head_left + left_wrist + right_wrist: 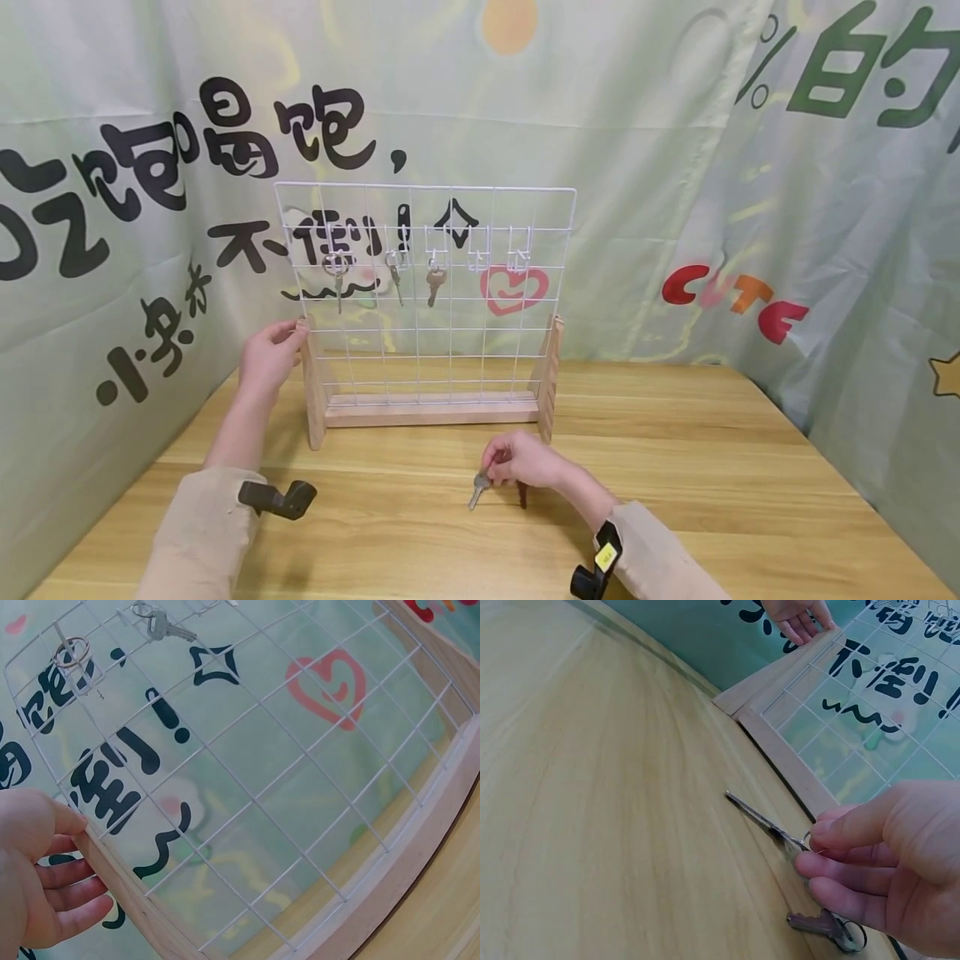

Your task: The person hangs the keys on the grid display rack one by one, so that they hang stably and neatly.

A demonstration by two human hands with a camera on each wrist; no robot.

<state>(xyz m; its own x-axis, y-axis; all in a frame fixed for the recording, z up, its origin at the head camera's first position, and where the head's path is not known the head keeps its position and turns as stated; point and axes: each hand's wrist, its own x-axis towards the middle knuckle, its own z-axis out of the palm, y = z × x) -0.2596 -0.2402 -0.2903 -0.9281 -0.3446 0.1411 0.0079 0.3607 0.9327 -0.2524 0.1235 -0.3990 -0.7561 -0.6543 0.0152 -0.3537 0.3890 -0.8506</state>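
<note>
My left hand (pixel 273 354) grips the top of the left wooden upright (pixel 312 392) of a white wire grid rack (pixel 425 189). In the left wrist view the thumb lies near the post's top edge, with the other fingers around its outer side. Low over the table in front of the rack, my right hand (pixel 525 460) pinches the small ring of a silver key (pixel 477 490) between thumb and fingers. The key's blade points away from the fingertips. Below that hand, a darker key (pixel 814 924) with its own ring lies on the table.
Three keys, a left one (pixel 339 283), a middle one (pixel 396 275) and a brownish one (pixel 435 283), hang from white hooks on the grid. Two more hooks (pixel 519 254) at the right carry no key. A printed curtain (pixel 637 208) surrounds the wooden table (pixel 675 467).
</note>
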